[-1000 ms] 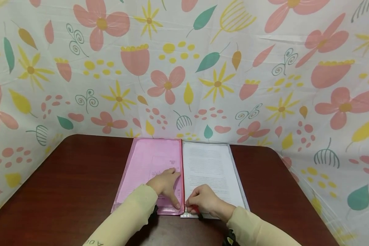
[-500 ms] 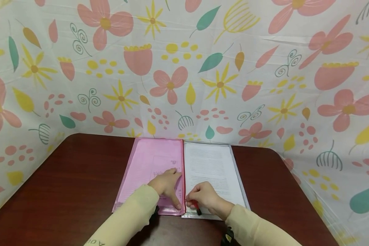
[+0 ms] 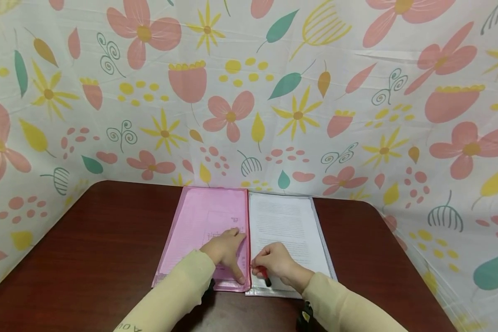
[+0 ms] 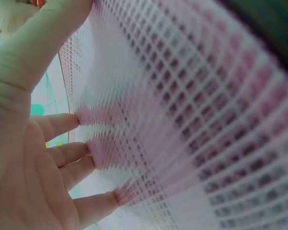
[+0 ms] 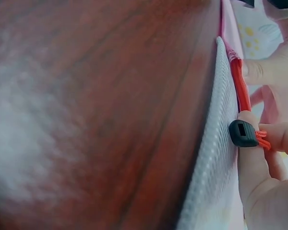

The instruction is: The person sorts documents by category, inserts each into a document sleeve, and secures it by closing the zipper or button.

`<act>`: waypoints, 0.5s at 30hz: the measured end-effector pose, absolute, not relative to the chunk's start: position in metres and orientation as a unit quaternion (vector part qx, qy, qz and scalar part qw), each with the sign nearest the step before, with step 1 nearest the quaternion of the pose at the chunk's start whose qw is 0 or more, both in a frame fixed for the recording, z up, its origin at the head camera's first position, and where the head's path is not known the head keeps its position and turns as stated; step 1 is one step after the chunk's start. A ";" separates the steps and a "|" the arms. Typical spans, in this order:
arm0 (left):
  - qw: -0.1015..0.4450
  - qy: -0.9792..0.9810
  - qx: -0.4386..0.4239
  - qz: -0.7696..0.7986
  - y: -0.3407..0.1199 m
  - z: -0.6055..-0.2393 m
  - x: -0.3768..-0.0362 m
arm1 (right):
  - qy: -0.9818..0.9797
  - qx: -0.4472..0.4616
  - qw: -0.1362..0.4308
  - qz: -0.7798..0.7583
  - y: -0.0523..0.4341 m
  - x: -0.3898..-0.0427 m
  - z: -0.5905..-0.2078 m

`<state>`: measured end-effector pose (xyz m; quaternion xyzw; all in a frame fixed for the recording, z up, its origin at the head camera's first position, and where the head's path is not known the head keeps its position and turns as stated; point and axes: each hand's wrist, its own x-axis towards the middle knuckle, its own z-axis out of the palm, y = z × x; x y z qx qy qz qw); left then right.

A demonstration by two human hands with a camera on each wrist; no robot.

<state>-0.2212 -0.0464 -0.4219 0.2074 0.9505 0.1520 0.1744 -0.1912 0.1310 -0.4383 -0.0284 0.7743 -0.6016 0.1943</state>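
A pink mesh zipper pouch [image 3: 201, 207] with printed paper inside lies flat, its red zipper [image 3: 248, 221] along the right side. My left hand [image 3: 225, 249] rests spread on it, thumb near the lower right corner; in the left wrist view its fingertips dent the mesh [image 4: 153, 110]. Between thumb and forefinger my right hand [image 3: 279, 263] pinches the zipper pull [image 5: 245, 134], a red cord with a black end, at the zipper's lower part. Under that hand lies a second pouch [image 3: 282, 216], grey-edged, with a white printed sheet in it.
Both pouches lie side by side on a dark brown wooden table [image 3: 108, 240], reaching its far edge. A white cloth [image 3: 249, 92] printed with flowers and leaves hangs behind the table and along its sides.
My right hand has slid a little way up along the zipper, away from me, with the pull. The left hand stays in place on the pink pouch.
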 end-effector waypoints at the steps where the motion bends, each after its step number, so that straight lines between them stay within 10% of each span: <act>1: 0.174 0.950 0.208 0.152 -0.046 -0.422 -0.221 | 0.774 -0.026 0.194 -0.602 0.131 -0.192 -0.439; 15: 0.173 0.951 0.208 0.149 -0.048 -0.424 -0.223 | 0.777 0.008 0.186 -0.601 0.127 -0.203 -0.438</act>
